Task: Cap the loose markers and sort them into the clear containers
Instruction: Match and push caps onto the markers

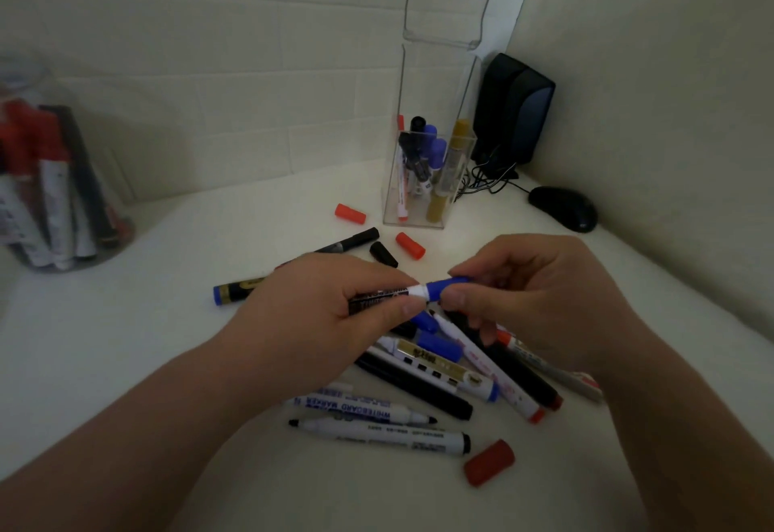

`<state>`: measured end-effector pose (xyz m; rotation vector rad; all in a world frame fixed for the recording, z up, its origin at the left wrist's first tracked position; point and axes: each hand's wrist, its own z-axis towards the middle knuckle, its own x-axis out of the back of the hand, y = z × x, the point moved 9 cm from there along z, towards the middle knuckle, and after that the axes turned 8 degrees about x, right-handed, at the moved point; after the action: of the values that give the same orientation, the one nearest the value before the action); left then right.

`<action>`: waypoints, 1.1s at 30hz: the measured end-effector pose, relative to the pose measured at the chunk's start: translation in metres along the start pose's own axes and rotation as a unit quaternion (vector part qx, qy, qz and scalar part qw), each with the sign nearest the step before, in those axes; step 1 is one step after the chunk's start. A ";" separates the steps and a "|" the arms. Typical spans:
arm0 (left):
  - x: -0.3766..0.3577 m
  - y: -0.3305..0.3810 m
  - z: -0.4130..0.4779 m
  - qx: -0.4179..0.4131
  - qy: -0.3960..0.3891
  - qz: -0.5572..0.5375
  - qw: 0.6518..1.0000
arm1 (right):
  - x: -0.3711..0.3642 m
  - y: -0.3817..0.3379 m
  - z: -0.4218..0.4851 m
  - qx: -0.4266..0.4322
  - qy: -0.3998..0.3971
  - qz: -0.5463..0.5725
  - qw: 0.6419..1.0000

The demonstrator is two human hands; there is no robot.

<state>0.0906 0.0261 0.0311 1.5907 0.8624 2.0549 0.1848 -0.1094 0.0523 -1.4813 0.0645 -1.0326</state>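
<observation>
Both hands are up over the pale white surface, right above the pile. The left hand is wrapped around a dark-barrelled marker with a white collar and holds it almost level. The right hand pinches a blue plastic cap between thumb and forefinger at that collar end. Cap and collar meet, though I cannot tell whether the cap is fully seated.

Under the hands lies a jumble of loose markers, crossing one another, with black, white and gold-banded barrels. Nearest the camera, two white whiteboard markers with bare black tips lie almost side by side. A red loose cap rests just beside the lower one's end.

Further back, two more red caps lie on the surface near the tall square clear acrylic container. A small black cap and a black marker lie between them and the left hand. That container holds upright markers in blue, black, red and gold.

Far left stands a round clear jar, blurred, packed with red and black markers. In the right corner are a black speaker and a black computer mouse.
</observation>
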 end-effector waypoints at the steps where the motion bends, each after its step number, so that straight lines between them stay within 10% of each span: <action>1: 0.000 0.002 0.000 -0.014 0.003 0.031 0.999 | -0.002 0.001 0.000 0.001 -0.009 -0.005 1.000; 14: 0.012 0.016 -0.008 -0.125 0.026 0.084 0.988 | -0.020 -0.018 -0.004 0.087 -0.033 0.014 0.996; 26: 0.009 0.024 -0.009 -0.157 0.056 0.139 0.976 | -0.040 0.015 -0.001 -0.098 -0.054 0.276 0.955; 33: 0.001 0.018 -0.004 -0.106 -0.036 0.119 0.987 | -0.028 -0.014 -0.003 0.046 -0.045 0.133 0.989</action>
<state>0.0876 0.0128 0.0437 1.7039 0.4272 2.1506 0.1589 -0.0920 0.0478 -1.3903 0.1445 -0.7432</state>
